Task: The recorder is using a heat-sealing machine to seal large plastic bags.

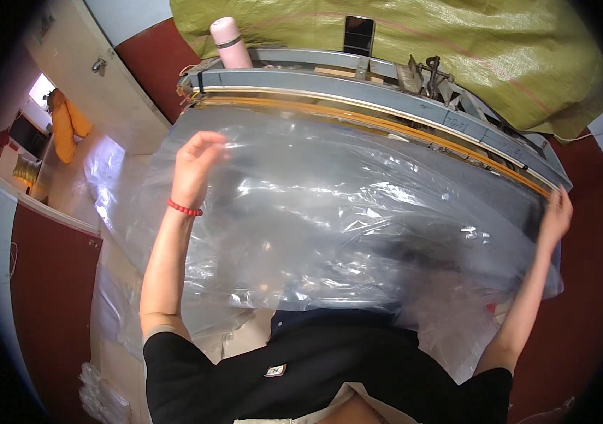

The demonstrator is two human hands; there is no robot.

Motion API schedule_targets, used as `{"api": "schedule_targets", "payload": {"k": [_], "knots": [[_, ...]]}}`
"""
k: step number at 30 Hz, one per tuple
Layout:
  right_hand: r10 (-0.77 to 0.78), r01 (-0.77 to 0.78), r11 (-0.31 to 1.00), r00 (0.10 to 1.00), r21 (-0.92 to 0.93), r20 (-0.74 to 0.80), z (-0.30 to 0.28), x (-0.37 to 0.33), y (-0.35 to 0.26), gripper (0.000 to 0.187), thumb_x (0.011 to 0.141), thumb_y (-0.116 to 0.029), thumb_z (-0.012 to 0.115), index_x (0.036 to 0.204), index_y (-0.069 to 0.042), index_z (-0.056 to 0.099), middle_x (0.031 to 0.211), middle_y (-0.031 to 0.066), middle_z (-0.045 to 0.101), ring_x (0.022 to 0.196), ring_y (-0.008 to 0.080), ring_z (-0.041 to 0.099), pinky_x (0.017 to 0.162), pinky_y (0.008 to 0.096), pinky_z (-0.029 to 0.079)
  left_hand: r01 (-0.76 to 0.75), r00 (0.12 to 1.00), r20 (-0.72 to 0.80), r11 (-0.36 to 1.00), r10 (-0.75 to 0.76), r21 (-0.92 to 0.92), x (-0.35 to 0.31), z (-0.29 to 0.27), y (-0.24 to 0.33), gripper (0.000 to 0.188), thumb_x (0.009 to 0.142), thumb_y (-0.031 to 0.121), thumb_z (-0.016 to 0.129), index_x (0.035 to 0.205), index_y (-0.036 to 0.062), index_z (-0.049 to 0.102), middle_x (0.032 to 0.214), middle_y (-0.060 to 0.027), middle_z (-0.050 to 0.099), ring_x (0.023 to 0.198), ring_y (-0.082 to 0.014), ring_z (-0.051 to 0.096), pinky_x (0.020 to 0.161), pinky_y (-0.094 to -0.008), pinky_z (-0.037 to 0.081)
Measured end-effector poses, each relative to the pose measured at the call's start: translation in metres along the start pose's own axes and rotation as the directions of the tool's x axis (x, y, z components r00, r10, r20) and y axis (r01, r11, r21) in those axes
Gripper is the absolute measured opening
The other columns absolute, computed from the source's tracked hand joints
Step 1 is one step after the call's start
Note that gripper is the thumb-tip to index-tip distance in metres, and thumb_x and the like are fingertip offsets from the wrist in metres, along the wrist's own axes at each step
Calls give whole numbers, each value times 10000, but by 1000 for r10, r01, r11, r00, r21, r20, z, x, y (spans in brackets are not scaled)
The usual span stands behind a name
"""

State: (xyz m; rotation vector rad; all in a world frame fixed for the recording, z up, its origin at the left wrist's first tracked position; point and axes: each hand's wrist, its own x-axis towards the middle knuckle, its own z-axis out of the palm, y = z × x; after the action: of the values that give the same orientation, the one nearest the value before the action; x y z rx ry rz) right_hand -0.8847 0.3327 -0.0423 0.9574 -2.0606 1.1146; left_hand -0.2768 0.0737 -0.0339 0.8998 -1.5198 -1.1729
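A wide sheet of clear plastic film [294, 205], wrinkled and shiny, spreads over the grey worktop in front of me and hangs toward my body. My left hand [200, 164], with a red bead bracelet at the wrist, is over the film's left part. Its fingers are curled together, the tips smeared by motion; what they pinch, if anything, cannot be made out. At the far right, my right hand [557, 215] has its fingers closed at the film's edge, close to the right end of a long metal frame [358, 83] with an orange strip [386, 123].
A pink bottle [229, 44] and a dark phone-like object [358, 35] are behind the frame, before a green woven sheet [471, 49]. A metal clamp [434, 74] sits on the frame. More film [114, 184] trails at the left, near an open door [96, 71].
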Motion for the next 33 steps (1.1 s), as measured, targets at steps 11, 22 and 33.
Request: {"api": "schedule_targets", "payload": {"k": [11,22,33], "knots": [[-669,188,729,396,658,628,45,-126,-348,334,675,-200,705,900,12,576,783,96,603,707,182,594,648,305,467,-95,995,-18,994,96,54,-48,-16,26,92,826,34,532,914,38,558,823,-7,564,728,-77,522,655,-202,403],[-340,-596,582,439,553,832,56,-128,-270,139,822,-127,582,744,-14,561,584,-9,526,528,51,496,470,202,427,-265,964,143,868,225,421,-24,1,8,153,832,85,561,964,13,588,754,39,510,689,-32,455,631,-177,388],[-243,-632,575,474,519,846,89,-120,-224,213,850,-195,559,699,-44,550,538,-38,477,459,21,415,409,167,335,-397,913,133,769,385,501,11,48,-23,97,828,114,552,848,23,523,733,-39,543,695,-138,523,686,-234,409]]}}
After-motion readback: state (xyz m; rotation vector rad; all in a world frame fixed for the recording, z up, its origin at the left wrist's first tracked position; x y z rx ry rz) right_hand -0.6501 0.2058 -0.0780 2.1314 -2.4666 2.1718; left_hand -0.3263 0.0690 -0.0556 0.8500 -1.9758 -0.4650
